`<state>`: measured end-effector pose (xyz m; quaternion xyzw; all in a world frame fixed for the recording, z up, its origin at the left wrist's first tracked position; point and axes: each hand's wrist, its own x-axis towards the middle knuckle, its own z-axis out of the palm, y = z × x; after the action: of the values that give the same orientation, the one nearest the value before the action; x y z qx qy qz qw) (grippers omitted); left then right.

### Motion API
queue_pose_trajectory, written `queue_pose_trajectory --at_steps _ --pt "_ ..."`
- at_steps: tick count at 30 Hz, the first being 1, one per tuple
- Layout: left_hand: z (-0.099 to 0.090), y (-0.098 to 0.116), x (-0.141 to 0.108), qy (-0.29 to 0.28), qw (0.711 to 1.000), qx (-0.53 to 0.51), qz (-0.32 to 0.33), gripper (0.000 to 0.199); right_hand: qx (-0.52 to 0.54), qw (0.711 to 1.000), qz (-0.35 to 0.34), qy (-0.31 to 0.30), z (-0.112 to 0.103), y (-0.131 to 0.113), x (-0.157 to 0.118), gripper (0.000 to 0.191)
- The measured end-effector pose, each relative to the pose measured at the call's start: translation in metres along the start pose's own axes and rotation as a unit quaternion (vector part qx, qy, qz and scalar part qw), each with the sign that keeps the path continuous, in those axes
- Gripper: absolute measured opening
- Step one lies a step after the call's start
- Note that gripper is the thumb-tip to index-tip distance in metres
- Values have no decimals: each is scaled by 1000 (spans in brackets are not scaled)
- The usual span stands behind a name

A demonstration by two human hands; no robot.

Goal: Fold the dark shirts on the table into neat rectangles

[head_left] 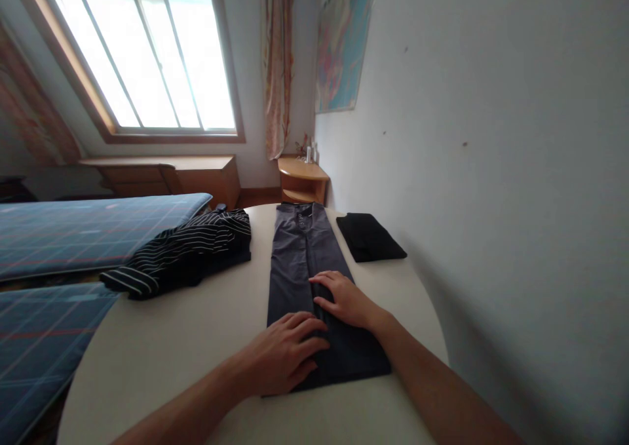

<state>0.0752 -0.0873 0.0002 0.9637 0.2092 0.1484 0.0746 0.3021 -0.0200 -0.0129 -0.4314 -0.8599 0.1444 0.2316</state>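
Dark grey-blue trousers (289, 268) lie lengthwise on a round white table (196, 360), waistband at the far edge and leg hems toward me. My left hand (289, 350) rests on the lower part of the near-left leg, fingers spread and a little bent. Farther up, my right hand (346, 297) lies on the right leg, its fingertips reaching the line between the two legs. Neither hand grips the cloth. Under my palms the fabric is hidden.
A black-and-white striped garment (196, 245) lies in a heap at the table's left edge. A folded black cloth item (371, 236) sits at the right, near the white wall (491, 202). Blue plaid mattresses (98, 232) stand left of the table. Behind are a wooden corner shelf (302, 168) and a window (147, 52).
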Motion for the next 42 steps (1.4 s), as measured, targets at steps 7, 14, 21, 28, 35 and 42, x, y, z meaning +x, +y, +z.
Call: queue_pose_trajectory --at_steps 7,14,21,28,35,42 --pt "5 1 2 -16 999 22 17 22 28 999 -11 -22 -10 -1 -2 17" --pt "-1 14 14 -57 995 81 15 17 42 999 -17 -20 -9 3 0 18" --pt "2 34 16 -75 990 122 -21 14 49 999 -16 -13 -8 5 0 18" --pt "18 38 15 -34 990 130 -40 8 60 998 -15 -6 -7 5 1 17" --pt "18 39 19 -3 990 133 -38 6 62 998 -17 0 -7 5 0 17" --pt "18 37 18 -52 992 114 -4 2 37 999 -26 4 -3 6 0 20"
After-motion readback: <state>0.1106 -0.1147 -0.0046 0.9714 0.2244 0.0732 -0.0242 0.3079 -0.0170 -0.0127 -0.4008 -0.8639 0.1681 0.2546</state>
